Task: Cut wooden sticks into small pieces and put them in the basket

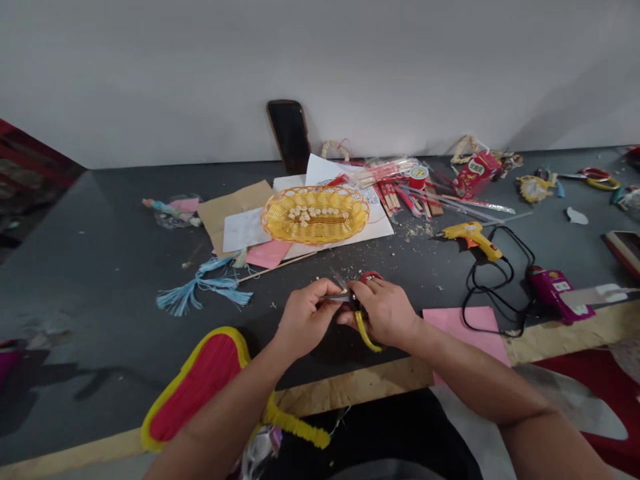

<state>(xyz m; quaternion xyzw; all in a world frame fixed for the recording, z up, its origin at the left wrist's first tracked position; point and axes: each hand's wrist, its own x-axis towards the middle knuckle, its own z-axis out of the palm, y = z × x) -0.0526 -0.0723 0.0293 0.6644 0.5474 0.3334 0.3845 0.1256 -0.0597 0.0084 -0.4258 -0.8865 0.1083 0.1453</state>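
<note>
Along your near edge: a bare, grained wood strip (pixel 350 390); overlapping it, a rounded red panel (pixel 197 383) with a fuzzy yellow rim, partly covered by your left forearm.
Scissors: metal-bladed (pixel 359 305), just above the dark smooth tabletop (pixel 115 267), between your hands.
Blade direction: pointing leftward, spread apart, long axis roughly crosswise; the red loop sits farther from you, the yellow one nearer.
Right hand: yours (pixel 387 313) grasps the scissors by the loops.
Left hand: yours (pixel 303 320) bunches its fingertips at the blades, hiding part of them; you cannot tell what they grip.
Right side: flat pink paper (pixel 463 320), then a yellow plastic glue gun (pixel 473 238), its black cord (pixel 493 290) looping between.
Left side: a stringy blue tassel (pixel 200 287).
Beyond: an oval woven yellow basket (pixel 315 230) holding small pale pieces (pixel 320 215).
Wall: a dark phone (pixel 290 137) leans there.
</note>
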